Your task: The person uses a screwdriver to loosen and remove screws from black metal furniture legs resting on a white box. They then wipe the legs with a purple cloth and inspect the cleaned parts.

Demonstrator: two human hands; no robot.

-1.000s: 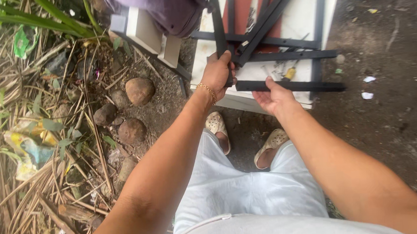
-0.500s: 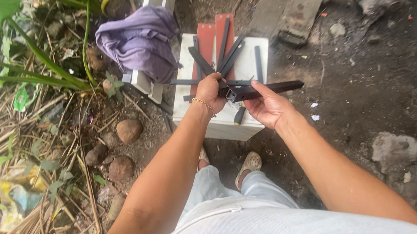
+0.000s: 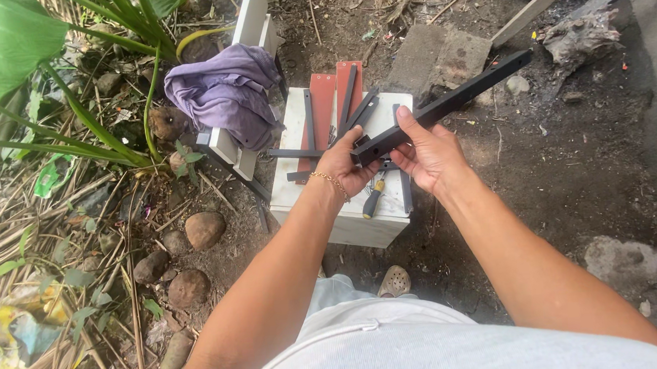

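- Left hand [image 3: 342, 165]: fingers curled around the near end of the black square bar [image 3: 445, 107], gripping it at the open end of the tube.
- Right hand [image 3: 429, 155]: wrapped around the same bar just beyond the left hand, thumb lying along its upper face; both hands are clenched on the bar, neither is free.
- Black square bar: lifted clear of the white bench [image 3: 350, 225], running up and away to the right of the right hand, its far end over bare earth.
- Below the hands: more black bars [image 3: 310, 129] and two red strips [image 3: 324, 105] lie loose on the bench top; a screwdriver with a yellow and black handle [image 3: 373, 201] lies just under the left hand.
- Left of the left hand: a purple cloth [image 3: 224, 92] draped over a white panel [image 3: 246, 148].
- Good practice, as judged: keep the two grips close together near the end for control, hold the long free end away from the loose parts, and keep fingertips off the tube's cut edge.
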